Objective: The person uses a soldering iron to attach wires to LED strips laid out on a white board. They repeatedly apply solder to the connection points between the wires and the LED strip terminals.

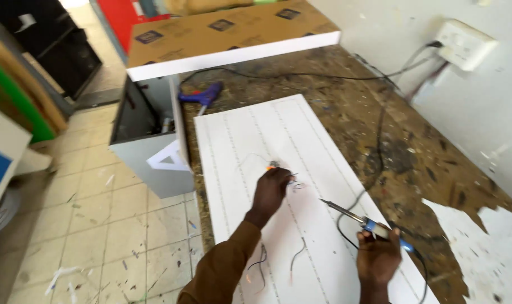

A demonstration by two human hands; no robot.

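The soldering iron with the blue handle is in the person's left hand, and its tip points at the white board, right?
Not quite. The soldering iron is in the right hand, not the left. The left hand pinches thin wires on the white board. The tip does point at the board, as the head view shows.

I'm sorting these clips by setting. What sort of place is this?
Likely a small sign-making or electrical workshop: the right hand holds a soldering iron over a white panel with loose wires, on a stained, scarred workbench, a blue glue gun nearby.
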